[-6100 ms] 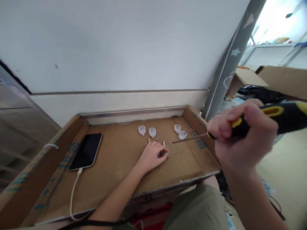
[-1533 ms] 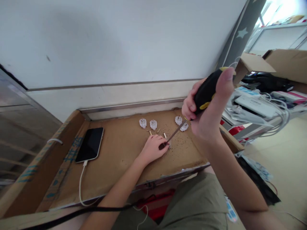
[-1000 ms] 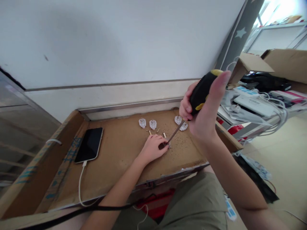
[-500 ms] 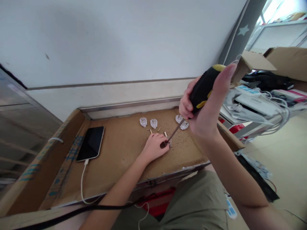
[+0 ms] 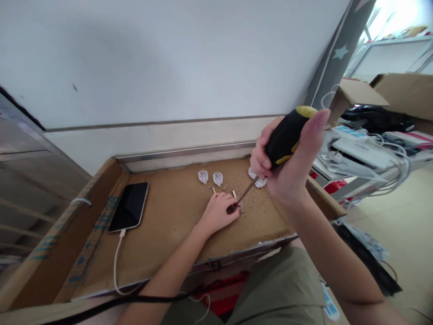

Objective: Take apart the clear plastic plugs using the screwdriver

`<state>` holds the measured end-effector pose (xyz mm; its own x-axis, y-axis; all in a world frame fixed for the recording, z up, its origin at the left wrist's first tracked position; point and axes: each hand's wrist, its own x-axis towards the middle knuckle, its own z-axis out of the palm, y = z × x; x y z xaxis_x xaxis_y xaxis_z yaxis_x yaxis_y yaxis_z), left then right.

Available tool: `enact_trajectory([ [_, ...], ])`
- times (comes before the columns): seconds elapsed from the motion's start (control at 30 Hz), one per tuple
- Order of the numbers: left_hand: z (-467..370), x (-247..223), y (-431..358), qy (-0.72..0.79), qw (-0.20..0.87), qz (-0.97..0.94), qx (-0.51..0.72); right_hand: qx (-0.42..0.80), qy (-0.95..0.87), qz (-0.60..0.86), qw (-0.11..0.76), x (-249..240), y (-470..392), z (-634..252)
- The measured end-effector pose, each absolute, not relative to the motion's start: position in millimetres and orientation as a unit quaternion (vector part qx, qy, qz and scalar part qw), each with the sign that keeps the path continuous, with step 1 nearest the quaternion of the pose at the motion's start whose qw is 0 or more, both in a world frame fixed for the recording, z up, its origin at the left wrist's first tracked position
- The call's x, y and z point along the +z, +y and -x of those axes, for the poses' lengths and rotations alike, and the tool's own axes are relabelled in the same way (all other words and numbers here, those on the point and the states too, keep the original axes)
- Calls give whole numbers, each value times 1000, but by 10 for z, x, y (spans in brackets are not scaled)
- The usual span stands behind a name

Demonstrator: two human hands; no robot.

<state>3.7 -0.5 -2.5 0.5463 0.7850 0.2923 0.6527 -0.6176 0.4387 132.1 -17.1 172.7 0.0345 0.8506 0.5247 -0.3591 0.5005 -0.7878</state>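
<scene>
My right hand (image 5: 287,162) is wrapped round the black and yellow handle of a screwdriver (image 5: 287,135), its thumb lying up along the side. The shaft slants down to the left, its tip at a small clear plug part (image 5: 239,206). Bent fingers of my left hand (image 5: 221,210) hold that part against the cardboard, hiding much of it. Behind my left hand lie two clear plug pieces (image 5: 203,176) (image 5: 218,178) with pins up. Two more clear pieces (image 5: 260,183) sit partly behind my right hand. Small brass strips (image 5: 234,194) and many tiny dark screws (image 5: 259,203) lie around.
A phone (image 5: 129,206) with a white cable (image 5: 115,266) lies on the left of the cardboard tray (image 5: 162,225). The tray has raised sides. At the right, a side table holds a white device (image 5: 358,151), cables and open boxes (image 5: 402,95). A black cable (image 5: 149,299) crosses the front.
The view has shifted slightly, so the tray and plug pieces appear a little lower. My right hand and the screwdriver handle sit slightly lower and further left; my left hand keeps its hold.
</scene>
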Motion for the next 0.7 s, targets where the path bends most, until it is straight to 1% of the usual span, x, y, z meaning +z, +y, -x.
enact_trajectory([
  [0.27,-30,-33,14,409,147,-868,239,458,-539,218,673,1738,-205,-1329],
  [0.5,-32,-37,23,409,145,-868,241,449,-537,239,673,1736,-205,-1365],
  [0.7,-32,-23,13,413,148,-866,240,449,-545,219,673,1737,-191,-1376],
])
